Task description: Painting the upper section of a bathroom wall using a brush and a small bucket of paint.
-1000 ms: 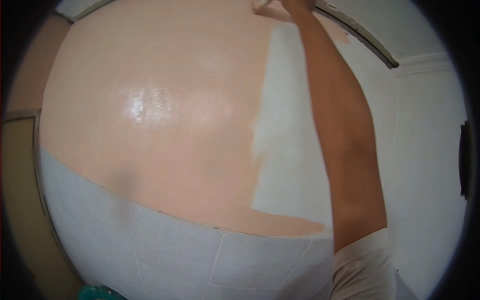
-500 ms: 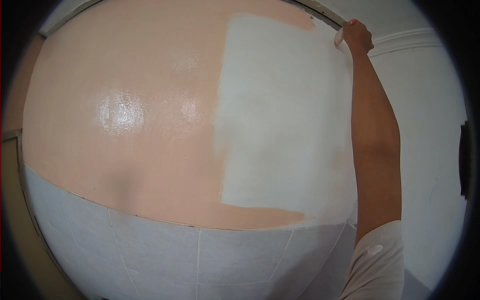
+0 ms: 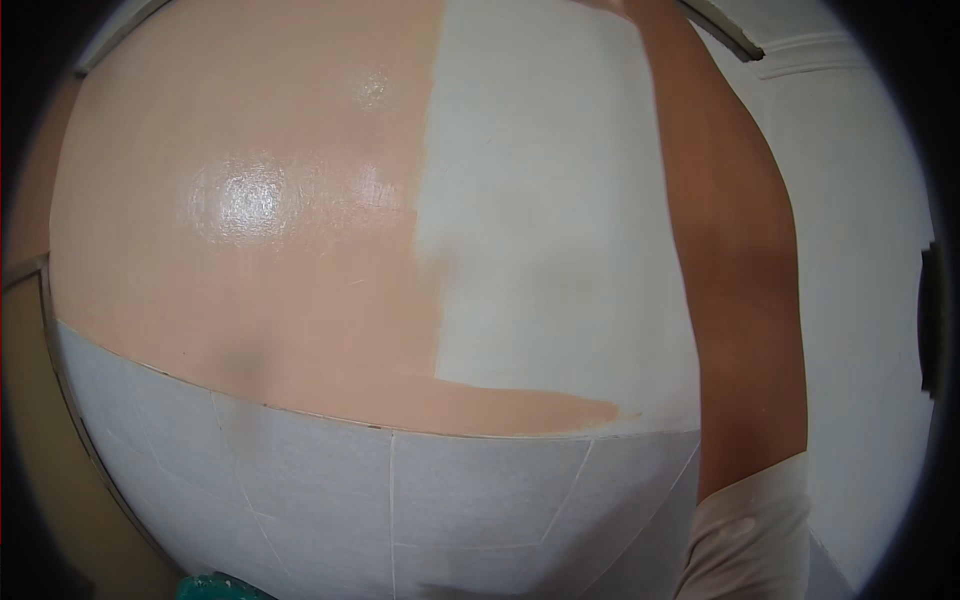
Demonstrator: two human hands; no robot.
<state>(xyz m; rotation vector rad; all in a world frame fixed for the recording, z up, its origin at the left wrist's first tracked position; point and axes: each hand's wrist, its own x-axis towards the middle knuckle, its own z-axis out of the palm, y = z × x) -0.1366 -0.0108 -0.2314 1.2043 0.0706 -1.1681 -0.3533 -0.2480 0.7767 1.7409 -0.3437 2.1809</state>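
Note:
My bare right forearm (image 3: 735,250) stretches up along the right side of the wall from a pale, paint-marked sleeve (image 3: 750,535). It runs out at the upper edge, so my right hand and whatever it holds are cut off. Beside the arm lies an unpainted white area (image 3: 550,200) of wall. Wet, glossy peach paint (image 3: 250,290) covers the left part and runs in a tongue beneath the white. My left hand does not show. At the lower left edge a teal thing (image 3: 225,588) with light specks shows only its top; I cannot tell its kind.
Grey tiles (image 3: 330,490) cover the lower wall, under a thin ledge line. A brown-framed door (image 3: 40,370) stands at the left. The white side wall (image 3: 850,250) adjoins at the right, with a dark object (image 3: 930,320) on it. Trim (image 3: 735,35) runs along the top.
My right hand, earlier gripping a brush at the upper right corner, has moved leftward and out of the top. The view has shifted slightly, and the teal thing has come in below.

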